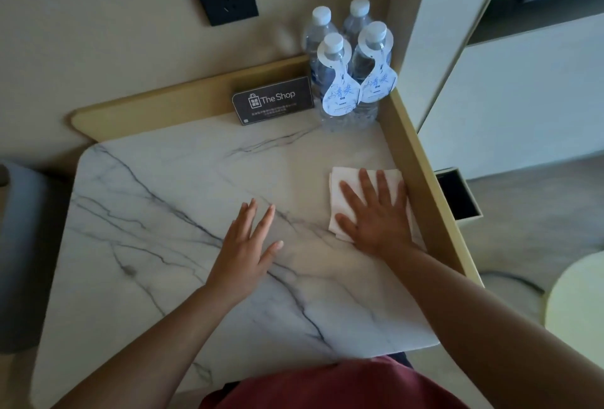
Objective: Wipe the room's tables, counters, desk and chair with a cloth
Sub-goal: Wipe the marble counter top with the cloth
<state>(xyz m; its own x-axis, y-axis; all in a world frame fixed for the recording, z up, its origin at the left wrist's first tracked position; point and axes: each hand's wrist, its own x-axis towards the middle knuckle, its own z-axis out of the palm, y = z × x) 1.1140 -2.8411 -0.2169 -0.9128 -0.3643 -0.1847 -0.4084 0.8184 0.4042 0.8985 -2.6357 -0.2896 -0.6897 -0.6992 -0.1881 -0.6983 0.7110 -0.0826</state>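
The right hand (376, 212) lies flat, fingers spread, pressing a folded white cloth (346, 186) against the marble tabletop (147, 212) close beside its raised right rim (421, 160); its grip is wide, with nothing pinched. The left hand (251, 242) is also wide, fingers straight, over the middle of the tabletop, holding nothing. In the far right corner stand four bottles (346, 65), with a dark card (273, 99) just left of them against the back rim.

Bare forearms, no sleeves in view; dark red garment (343, 385) at the torso.
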